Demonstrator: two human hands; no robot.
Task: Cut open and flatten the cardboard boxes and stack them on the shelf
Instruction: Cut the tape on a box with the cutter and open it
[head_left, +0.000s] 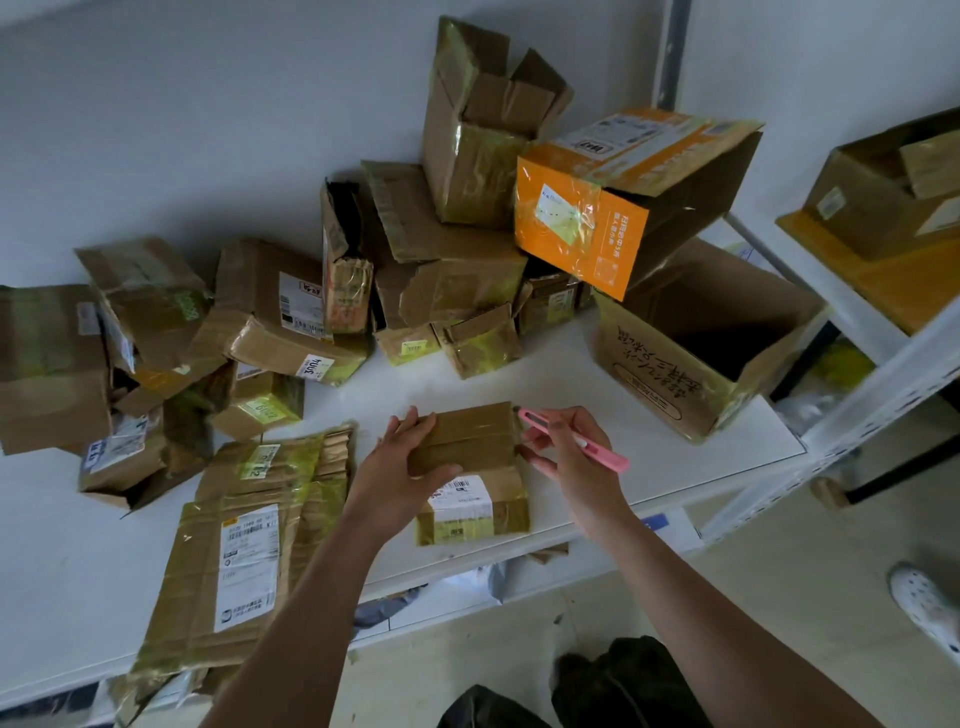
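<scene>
Small taped box (470, 452) held by left hand (400, 462); right hand (566, 447) grips pink cutter (576, 441).

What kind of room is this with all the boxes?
Probably a storeroom or parcel-sorting corner: used cardboard boxes with shipping labels are piled on a white metal shelf, beside a flattened stack and another rack.

You are in a storeroom or parcel-sorting room: used shipping boxes (291, 312) with courier labels crowd a white tabletop (597, 364), beside bare walls and a metal shelf rack (852, 415).
</scene>
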